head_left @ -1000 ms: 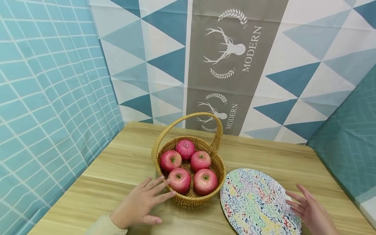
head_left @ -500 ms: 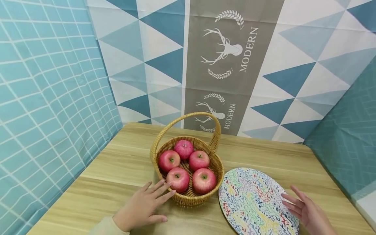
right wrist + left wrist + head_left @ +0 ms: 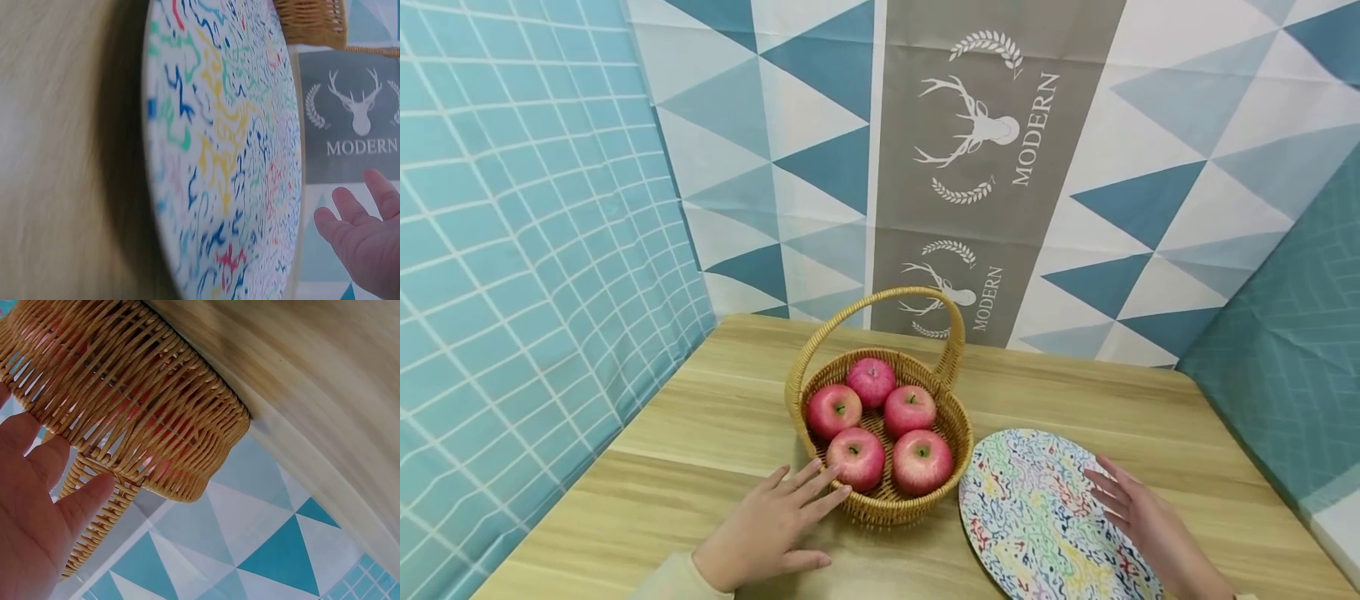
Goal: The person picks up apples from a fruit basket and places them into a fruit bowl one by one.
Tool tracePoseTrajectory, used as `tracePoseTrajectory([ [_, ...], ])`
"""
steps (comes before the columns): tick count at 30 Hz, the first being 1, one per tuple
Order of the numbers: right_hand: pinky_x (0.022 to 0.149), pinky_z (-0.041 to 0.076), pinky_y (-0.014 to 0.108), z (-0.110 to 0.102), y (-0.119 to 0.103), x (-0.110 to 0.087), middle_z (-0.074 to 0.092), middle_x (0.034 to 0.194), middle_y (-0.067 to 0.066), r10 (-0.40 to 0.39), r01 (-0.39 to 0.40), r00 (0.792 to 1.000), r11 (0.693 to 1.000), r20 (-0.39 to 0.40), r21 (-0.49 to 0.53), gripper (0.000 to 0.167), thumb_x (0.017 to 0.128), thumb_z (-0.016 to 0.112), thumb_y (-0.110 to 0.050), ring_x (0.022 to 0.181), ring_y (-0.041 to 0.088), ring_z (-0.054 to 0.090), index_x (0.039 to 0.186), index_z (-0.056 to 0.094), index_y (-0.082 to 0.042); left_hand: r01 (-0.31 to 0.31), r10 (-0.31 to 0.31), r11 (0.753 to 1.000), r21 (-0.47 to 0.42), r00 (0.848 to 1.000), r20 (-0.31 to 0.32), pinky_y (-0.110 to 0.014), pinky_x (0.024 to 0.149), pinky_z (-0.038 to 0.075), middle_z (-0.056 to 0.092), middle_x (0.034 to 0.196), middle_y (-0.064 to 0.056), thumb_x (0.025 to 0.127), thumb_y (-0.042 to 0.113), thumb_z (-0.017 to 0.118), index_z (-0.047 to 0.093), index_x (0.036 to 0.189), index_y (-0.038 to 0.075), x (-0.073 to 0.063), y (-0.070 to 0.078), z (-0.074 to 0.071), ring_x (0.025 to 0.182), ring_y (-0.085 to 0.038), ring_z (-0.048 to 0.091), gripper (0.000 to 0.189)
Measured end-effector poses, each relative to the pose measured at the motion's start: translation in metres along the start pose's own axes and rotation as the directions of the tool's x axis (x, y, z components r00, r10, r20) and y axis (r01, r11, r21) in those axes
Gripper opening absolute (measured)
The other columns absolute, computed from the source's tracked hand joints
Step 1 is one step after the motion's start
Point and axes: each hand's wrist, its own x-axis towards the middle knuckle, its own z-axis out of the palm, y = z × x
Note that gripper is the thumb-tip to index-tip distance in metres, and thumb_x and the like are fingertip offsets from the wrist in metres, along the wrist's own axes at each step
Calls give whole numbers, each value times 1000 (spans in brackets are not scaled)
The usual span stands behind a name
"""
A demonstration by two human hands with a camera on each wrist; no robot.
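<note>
A wicker basket (image 3: 880, 508) with a tall arched handle stands mid-table, and several red apples (image 3: 922, 462) lie inside it. My left hand (image 3: 775, 525) is at the basket's near left rim, fingers spread and fairly straight; whether the fingertips touch the rim I cannot tell. In the left wrist view these fingers show beside the woven side. To the right of the basket lies a round board (image 3: 1037, 508) with a colourful squiggle pattern. Above its right part hovers my right hand (image 3: 1142, 517), fingers extended, holding nothing.
The wooden table (image 3: 685, 433) runs back to a wall covering (image 3: 827, 167) with triangles and deer prints. A blue checked covering (image 3: 535, 250) flanks the left side, a green one (image 3: 1292, 350) the right.
My right hand has moved left, further over the round board. My left hand stays at the basket's near left rim, nearly still. Basket and apples have not moved.
</note>
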Motion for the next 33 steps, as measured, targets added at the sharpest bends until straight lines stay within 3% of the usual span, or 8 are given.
tracePoseTrajectory([
  [4,108,29,50,9,-4,4,11,154,27,-41,41,999,999,15,3,65,103,8,-45,140,45,15,153,-1,-3,7,-7,1000,-6,1000,21,-52,84,50,53,139,-9,82,62,59,61,130,15,0,2,-1,122,-30,53,67],
  [8,101,40,34,15,-7,7,14,154,27,-89,89,996,996,31,8,65,104,13,-44,139,43,22,152,4,0,11,-11,1000,-6,999,41,-51,85,50,53,138,-9,82,63,59,60,131,16,1,4,1,123,-30,52,68],
  [14,93,39,18,29,-23,9,20,154,25,-144,144,989,990,23,-1,65,104,21,-44,139,42,22,152,11,-1,17,-18,1000,13,1000,20,-51,83,50,57,133,-10,77,63,63,60,130,16,2,3,1,122,-29,54,71],
  [23,98,39,23,53,-34,22,29,151,25,-230,231,973,973,23,-14,61,105,23,-39,136,39,31,151,19,1,42,-42,999,-4,999,6,-53,88,48,58,132,-9,76,62,65,61,129,16,0,7,-1,121,-29,54,71],
  [28,92,44,20,70,-47,34,38,145,25,-362,362,932,932,24,3,62,104,29,-41,123,29,52,148,27,2,59,-59,998,-31,998,15,-54,88,47,58,132,-10,76,61,66,61,129,16,1,6,-2,120,-30,55,71],
  [29,91,46,23,73,-50,36,40,144,26,-394,394,919,919,28,1,63,103,31,-42,120,28,54,147,30,2,62,-61,997,-38,998,15,-54,88,47,58,132,-9,75,60,67,61,129,16,1,5,-2,120,-30,55,70],
  [30,89,48,24,75,-50,42,43,143,23,-449,449,893,894,44,13,58,104,32,-39,116,26,57,147,33,0,63,-62,997,-45,998,14,-54,88,47,58,132,-9,75,60,68,61,129,16,2,4,-2,120,-30,55,70],
  [33,90,49,32,83,-61,45,46,141,21,-487,489,870,872,75,-12,58,103,36,-41,115,29,58,146,37,-3,58,-57,996,-64,998,15,-55,88,47,58,132,-9,76,58,68,61,129,16,4,2,-4,120,-30,55,68],
])
